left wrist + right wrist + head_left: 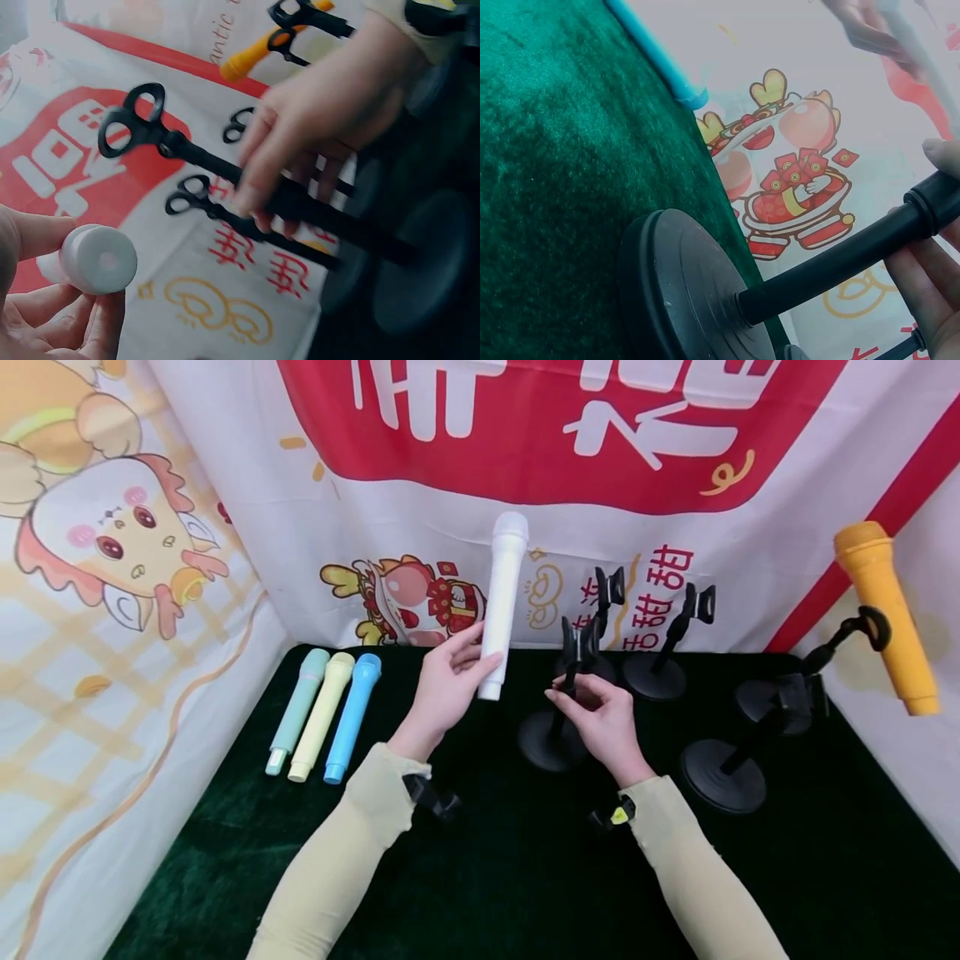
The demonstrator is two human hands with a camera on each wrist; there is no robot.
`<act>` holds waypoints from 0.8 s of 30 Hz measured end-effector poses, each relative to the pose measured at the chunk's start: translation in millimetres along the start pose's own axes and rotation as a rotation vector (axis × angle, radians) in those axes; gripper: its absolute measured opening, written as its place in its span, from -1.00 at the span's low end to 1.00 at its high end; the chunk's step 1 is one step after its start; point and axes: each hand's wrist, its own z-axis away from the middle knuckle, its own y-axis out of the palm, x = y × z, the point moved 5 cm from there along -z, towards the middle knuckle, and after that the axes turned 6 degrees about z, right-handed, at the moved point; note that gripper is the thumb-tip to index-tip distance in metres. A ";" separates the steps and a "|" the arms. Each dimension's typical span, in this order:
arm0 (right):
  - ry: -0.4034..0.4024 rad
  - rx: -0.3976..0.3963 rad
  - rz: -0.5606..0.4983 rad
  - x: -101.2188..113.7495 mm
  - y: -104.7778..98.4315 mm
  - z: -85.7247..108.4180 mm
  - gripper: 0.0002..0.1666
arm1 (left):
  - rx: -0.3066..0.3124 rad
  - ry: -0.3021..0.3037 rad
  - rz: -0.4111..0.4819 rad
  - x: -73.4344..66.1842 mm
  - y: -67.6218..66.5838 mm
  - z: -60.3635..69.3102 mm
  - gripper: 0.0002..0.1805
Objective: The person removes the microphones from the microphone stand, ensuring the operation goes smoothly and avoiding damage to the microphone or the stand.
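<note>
In the head view my left hand (442, 681) grips the lower part of a white microphone (506, 585), which stands nearly upright above the table. The left wrist view looks at the round bottom end of that microphone (107, 259), with thumb and fingers around it. My right hand (606, 718) pinches the stem of a black microphone stand (553, 742) just below its clip. The clip (135, 124) is vacant in the left wrist view. In the right wrist view the stand's round base (697, 292) and black stem (832, 262) show, fingers around the stem's upper part.
Teal (300, 710), cream (322, 714) and blue (354, 718) microphones lie side by side at the left on the dark green cloth (480, 877). Several more black stands, one with base (723, 777), occupy the right. An orange microphone (888, 618) sits in a stand's clip at far right.
</note>
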 end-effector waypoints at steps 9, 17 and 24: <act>0.002 0.011 0.011 -1.0 -0.4 -0.7 -0.78 | -0.044 -0.116 -0.117 37.2 -46.6 35.0 -0.38; -0.012 0.012 0.010 -0.9 -0.6 -3.1 -0.78 | -0.130 -0.275 -0.304 72.0 -98.6 56.6 -0.30; 0.010 0.015 0.004 -0.4 -0.8 -0.8 -0.78 | -0.139 -0.364 -0.552 90.4 -129.0 71.2 -0.33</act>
